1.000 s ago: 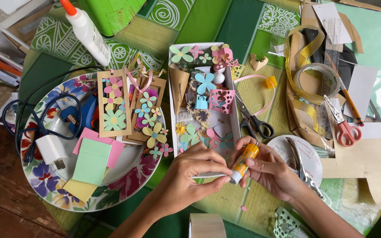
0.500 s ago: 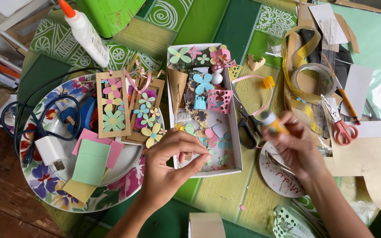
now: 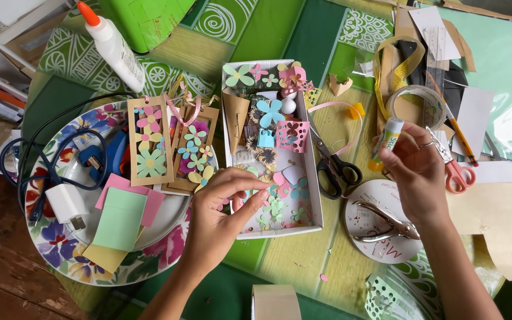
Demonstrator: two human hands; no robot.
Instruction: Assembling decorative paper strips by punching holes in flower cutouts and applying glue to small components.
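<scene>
- Your left hand (image 3: 223, 204) hovers at the white box (image 3: 314, 195) of paper flowers, fingertips pinched on a small cutout, hard to make out.
- Your right hand (image 3: 419, 169) lifts the glue stick (image 3: 386, 141) upright, fingers curled around it, above the scissors (image 3: 334, 166), clear of the box.

Green-patterned table (image 3: 303, 35) under floral plate (image 3: 54, 249), white box (image 3: 314, 201) (scissors (image 3: 334, 168) beside)
</scene>
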